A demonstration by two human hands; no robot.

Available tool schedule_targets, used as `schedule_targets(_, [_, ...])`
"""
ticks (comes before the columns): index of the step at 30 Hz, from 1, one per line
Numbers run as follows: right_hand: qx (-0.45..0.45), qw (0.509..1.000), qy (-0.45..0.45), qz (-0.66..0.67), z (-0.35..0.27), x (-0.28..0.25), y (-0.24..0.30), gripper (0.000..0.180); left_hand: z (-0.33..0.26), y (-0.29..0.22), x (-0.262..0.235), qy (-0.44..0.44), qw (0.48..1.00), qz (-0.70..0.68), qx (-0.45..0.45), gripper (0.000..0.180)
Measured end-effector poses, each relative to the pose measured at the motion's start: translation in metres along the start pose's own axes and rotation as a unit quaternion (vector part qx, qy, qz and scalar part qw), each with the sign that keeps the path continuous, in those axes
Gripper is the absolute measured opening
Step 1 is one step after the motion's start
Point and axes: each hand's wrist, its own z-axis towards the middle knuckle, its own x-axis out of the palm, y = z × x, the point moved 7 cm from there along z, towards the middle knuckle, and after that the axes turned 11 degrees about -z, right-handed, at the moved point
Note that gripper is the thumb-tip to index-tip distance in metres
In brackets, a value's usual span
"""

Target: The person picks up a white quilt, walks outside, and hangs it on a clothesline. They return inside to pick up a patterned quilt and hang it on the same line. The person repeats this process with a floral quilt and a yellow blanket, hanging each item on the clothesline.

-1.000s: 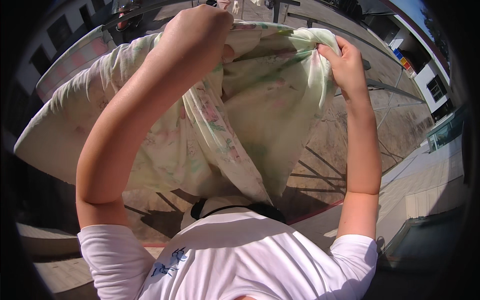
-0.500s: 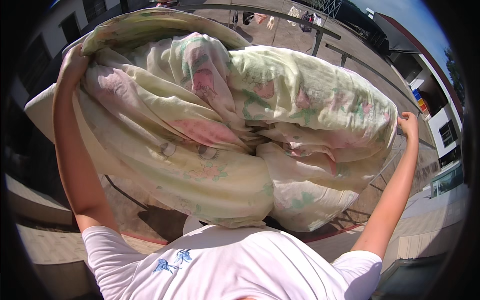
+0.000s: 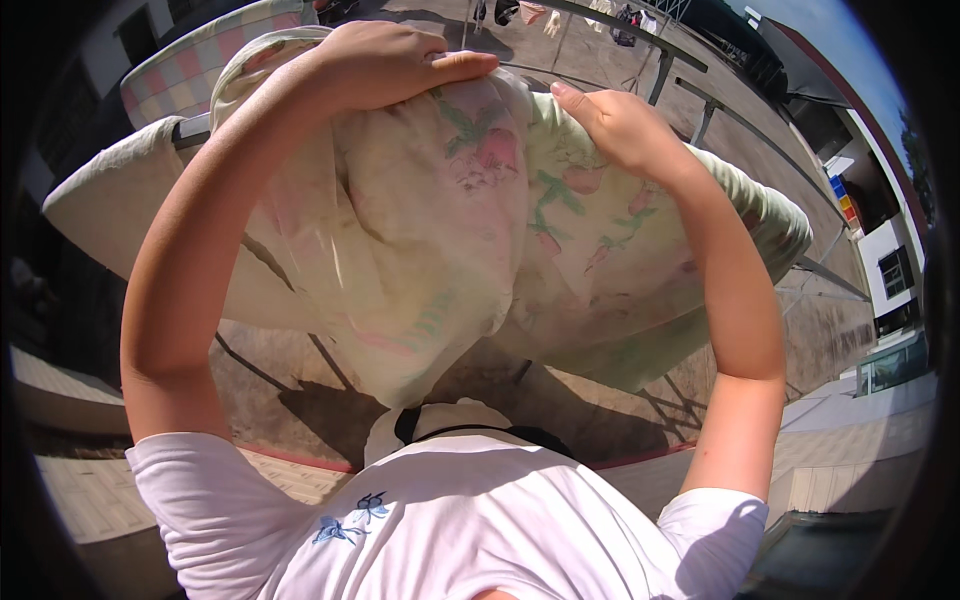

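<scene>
A pale yellow-green quilt (image 3: 420,240) with pink and green flower prints hangs draped over a metal drying rack, its lower point dangling in front of me. My left hand (image 3: 400,65) lies over the quilt's top edge, fingers curled on the cloth and thumb pointing right. A short gap to the right, my right hand (image 3: 620,125) grips the same top edge, with its thumb up and its fingers partly hidden. Between the hands the fabric is bunched and folded. Its right end droops over the rack's bar.
The rack's grey metal bars (image 3: 660,50) run behind the quilt towards the right. Upper left, a pink-checked quilt (image 3: 200,65) hangs. Small laundry pieces (image 3: 600,20) hang farther back. A white building (image 3: 890,260) stands at the right; a tiled ledge (image 3: 640,470) lies below.
Both hands have come inward from the quilt's far left and right ends to its top middle. The bulky bundle has dropped and flattened, uncovering the checked quilt and more ground below.
</scene>
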Motion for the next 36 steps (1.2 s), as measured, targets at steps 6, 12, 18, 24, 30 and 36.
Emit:
schedule_targets(6, [-0.092, 0.968, -0.232, -0.025, -0.010, -0.018, 0.015, 0.045, 0.009, 0.020, -0.001, -0.109, 0.990, -0.070, 0.057, 0.039])
schedule_targets(12, [-0.120, 0.835, -0.488, -0.225, -0.039, -0.064, 0.014, 0.024, -0.011, 0.037, -0.080, -0.302, 0.949, -0.089, 0.024, 0.032])
schedule_targets(18, [0.078, 0.755, -0.603, -0.245, -0.136, -0.121, -0.128, 0.038, -0.155, 0.181, -0.189, -0.523, 0.846, -0.004, -0.105, 0.035])
schedule_targets(24, [-0.108, 0.919, -0.334, -0.178, -0.173, -0.033, -0.083, 0.023, -0.211, 0.172, -0.083, -0.357, 0.928, 0.086, -0.063, 0.036])
schedule_targets(30, [-0.125, 0.942, -0.304, -0.071, -0.090, -0.091, 0.011, 0.028, -0.143, 0.079, -0.070, -0.315, 0.924, 0.201, 0.084, 0.045])
schedule_targets(36, [-0.239, 0.965, -0.081, 0.074, 0.013, -0.026, 0.106, 0.037, -0.112, 0.165, -0.040, -0.064, 0.917, -0.333, -0.209, 0.044])
